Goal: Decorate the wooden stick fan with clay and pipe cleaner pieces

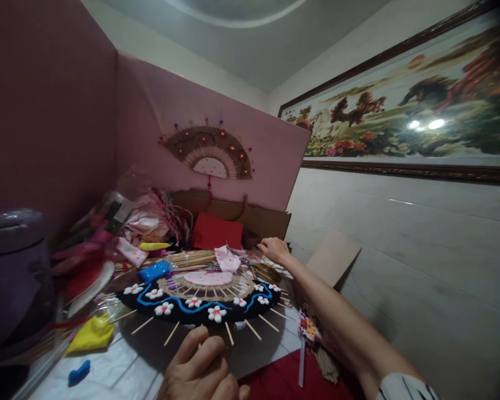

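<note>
In the foreground my left hand [204,364] is closed around one thin wooden stick at the edge of a handmade fan [179,314]. The fan has a black clay band with white flowers and wavy blue lines, and its sticks point toward me. A pink dotted half-round piece [208,278] forms its centre. My right hand [276,251] reaches far across the table, fingers curled together, beside a dark brown round thing [250,239]. What those fingers hold, if anything, is hidden. Behind the fan lie a blue clay packet [155,271] and a dotted cloth scrap [227,259].
A second, brown fan [208,147] hangs on the pink board [270,144]. Yellow clay [91,333] and a blue clay lump [79,373] lie at left, near a purple container [14,278]. A red sheet [217,231] leans at the back; wooden sticks [187,259] lie before it.
</note>
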A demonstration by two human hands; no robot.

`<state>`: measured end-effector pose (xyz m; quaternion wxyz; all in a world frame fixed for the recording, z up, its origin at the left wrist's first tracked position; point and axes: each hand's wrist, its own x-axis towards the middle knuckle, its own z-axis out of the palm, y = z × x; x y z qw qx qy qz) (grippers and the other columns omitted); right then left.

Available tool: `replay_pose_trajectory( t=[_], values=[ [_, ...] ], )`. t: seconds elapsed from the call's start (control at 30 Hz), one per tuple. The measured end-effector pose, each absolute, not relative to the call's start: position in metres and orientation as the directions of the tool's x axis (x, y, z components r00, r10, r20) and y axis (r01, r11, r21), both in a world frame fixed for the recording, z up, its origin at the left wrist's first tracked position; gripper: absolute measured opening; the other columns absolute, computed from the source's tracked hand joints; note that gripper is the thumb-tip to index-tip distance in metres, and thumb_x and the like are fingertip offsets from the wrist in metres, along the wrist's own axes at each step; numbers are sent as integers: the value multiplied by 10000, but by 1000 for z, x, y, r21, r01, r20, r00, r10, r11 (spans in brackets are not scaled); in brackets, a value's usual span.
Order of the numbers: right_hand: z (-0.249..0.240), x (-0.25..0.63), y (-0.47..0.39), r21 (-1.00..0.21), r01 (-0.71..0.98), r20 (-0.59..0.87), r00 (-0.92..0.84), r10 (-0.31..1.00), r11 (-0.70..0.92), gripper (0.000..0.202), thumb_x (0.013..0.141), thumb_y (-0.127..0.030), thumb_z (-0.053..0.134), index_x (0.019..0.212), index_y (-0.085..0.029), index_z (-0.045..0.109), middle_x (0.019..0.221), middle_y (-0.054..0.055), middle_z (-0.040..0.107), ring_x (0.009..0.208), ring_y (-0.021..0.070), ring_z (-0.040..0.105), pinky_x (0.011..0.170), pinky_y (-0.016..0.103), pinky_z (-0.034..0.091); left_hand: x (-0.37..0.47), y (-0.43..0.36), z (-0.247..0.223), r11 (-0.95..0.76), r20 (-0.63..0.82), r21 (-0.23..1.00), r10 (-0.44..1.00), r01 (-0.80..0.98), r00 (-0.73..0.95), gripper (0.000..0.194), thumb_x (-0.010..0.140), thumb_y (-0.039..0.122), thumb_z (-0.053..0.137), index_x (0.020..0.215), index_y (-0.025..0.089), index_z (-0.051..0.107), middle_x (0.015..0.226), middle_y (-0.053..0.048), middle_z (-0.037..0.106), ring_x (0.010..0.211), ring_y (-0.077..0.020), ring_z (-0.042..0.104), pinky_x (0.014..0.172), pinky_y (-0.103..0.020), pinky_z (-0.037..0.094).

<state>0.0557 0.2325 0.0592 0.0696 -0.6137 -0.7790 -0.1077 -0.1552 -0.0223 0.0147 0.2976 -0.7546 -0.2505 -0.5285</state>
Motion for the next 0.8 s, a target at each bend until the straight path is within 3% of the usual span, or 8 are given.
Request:
replay_pose_trajectory(
  t=[0.17, 0.37, 0.5, 0.6, 0.7, 0.8],
  values=[
    [52, 58, 235, -40, 964, 149, -253, 956, 262, 264, 886, -309, 522, 1102, -162, 557, 1115, 68, 577, 933, 183, 588, 789, 374, 504, -154, -20, 12, -686, 941, -204, 61, 698, 334, 372, 877, 143, 423, 508, 180, 443, 443, 43, 484, 612, -118, 534, 767, -302, 400],
    [47, 61, 236, -156, 939, 158, -281, 947, 305, 254, 884, -322, 524, 1062, -148, 571, 1063, 62, 597, 900, 175, 595, 779, 374, 501, -153, -16, 8, -674, 949, -148, 110, 724, 296, 238, 842, 146, 478, 619, 173, 557, 612, -1, 623, 716, -159, 563, 784, -342, 392],
    [48, 51, 226, -252, 872, 211, -373, 903, 419, 223, 876, -293, 488, 834, -149, 653, 816, 27, 665, 785, 152, 605, 717, 265, 453, -153, -16, 6, -711, 914, -246, 56, 659, 402, 333, 850, 133, 479, 519, 169, 468, 458, 27, 490, 546, -117, 491, 594, -269, 386],
    [48, 35, 213, -325, 791, 238, -462, 854, 518, 262, 854, -292, 457, 794, -147, 667, 740, 11, 672, 730, 144, 601, 647, 214, 417, -152, -16, 5, -728, 879, -285, 61, 623, 473, 394, 863, 91, 443, 479, 171, 408, 417, 43, 411, 455, -94, 415, 481, -238, 323],
    [48, 17, 201, -384, 708, 229, -548, 804, 593, 281, 859, -277, 422, 826, -136, 662, 767, 12, 674, 717, 132, 591, 626, 197, 406, -151, -17, 7, -684, 905, -281, 46, 674, 423, 286, 854, 79, 448, 609, 183, 551, 566, 16, 583, 629, -131, 538, 661, -284, 413],
    [47, 1, 193, -409, 648, 203, -622, 757, 642, 267, 859, -259, 421, 866, -143, 661, 811, 13, 663, 734, 126, 572, 645, 197, 401, -151, -19, 9, -631, 921, -273, 47, 726, 388, 241, 852, 78, 440, 782, 203, 635, 794, -8, 678, 829, -171, 566, 835, -341, 383]
  ],
)
